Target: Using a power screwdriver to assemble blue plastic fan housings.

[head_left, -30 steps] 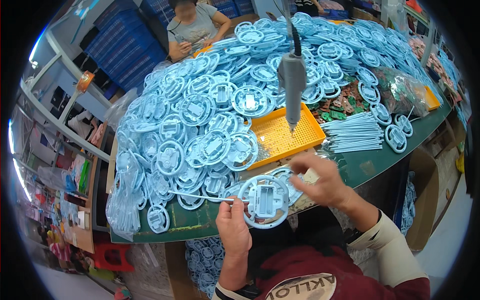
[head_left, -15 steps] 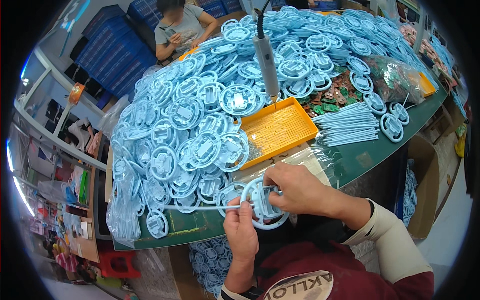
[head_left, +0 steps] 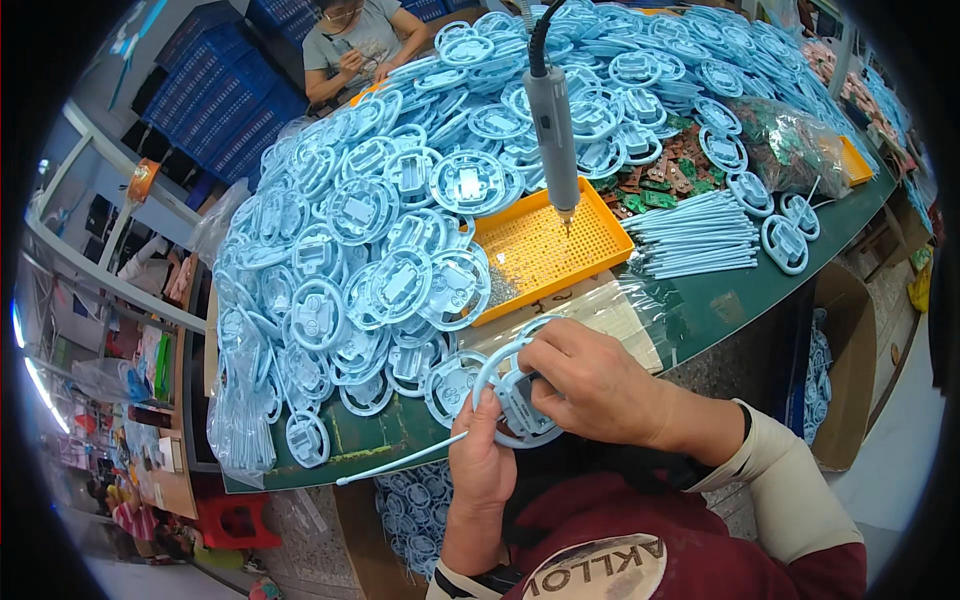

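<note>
A light blue round plastic housing (head_left: pixel 520 408) with a ringed rim is held in front of me, partly hidden by my fingers. My left hand (head_left: pixel 482 455) is closed on its left side, thumb on top. From there a thin light blue plastic stick (head_left: pixel 400 463) sticks out to the lower left; whether it is fixed in the housing is hidden. My right hand (head_left: pixel 597 385) is closed at the housing's right side, fingers bent over its middle. Whether a small part is pinched in those fingers cannot be made out.
Light blue housings (head_left: pixel 360 215) are heaped over the green table (head_left: pixel 725 310). A yellow tray (head_left: pixel 590 240) holds small screws; above it hangs a grey electric screwdriver (head_left: pixel 552 125). Loose sticks (head_left: pixel 695 235) lie right, beside green and brown circuit boards (head_left: pixel 665 180). Another person (head_left: pixel 365 45) sits across.
The stick's free end has swung downward and the housing has turned in my hands. Relative to the tray, the hanging screwdriver appears a little lower and further right.
</note>
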Action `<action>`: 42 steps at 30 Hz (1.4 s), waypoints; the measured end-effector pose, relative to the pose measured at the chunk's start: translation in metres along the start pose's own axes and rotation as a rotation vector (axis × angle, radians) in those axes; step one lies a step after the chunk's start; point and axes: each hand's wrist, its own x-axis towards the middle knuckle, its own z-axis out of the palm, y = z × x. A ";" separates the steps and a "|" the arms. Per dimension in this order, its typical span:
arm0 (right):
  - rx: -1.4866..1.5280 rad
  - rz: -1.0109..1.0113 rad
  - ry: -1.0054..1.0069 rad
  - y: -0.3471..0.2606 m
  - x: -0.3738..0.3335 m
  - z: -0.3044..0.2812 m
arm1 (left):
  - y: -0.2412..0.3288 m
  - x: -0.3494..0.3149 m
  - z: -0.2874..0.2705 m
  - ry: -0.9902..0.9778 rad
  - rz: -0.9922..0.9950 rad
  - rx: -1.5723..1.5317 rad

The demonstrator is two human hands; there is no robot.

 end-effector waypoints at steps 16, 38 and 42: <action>-0.174 -0.082 0.144 0.010 -0.008 0.009 | -0.004 0.004 0.005 0.087 -0.080 -0.027; 0.223 0.139 0.139 0.029 -0.011 0.005 | -0.004 0.018 -0.006 0.092 -0.230 -0.125; 0.284 0.160 0.145 0.030 -0.013 0.003 | -0.005 0.018 -0.008 0.086 -0.246 -0.141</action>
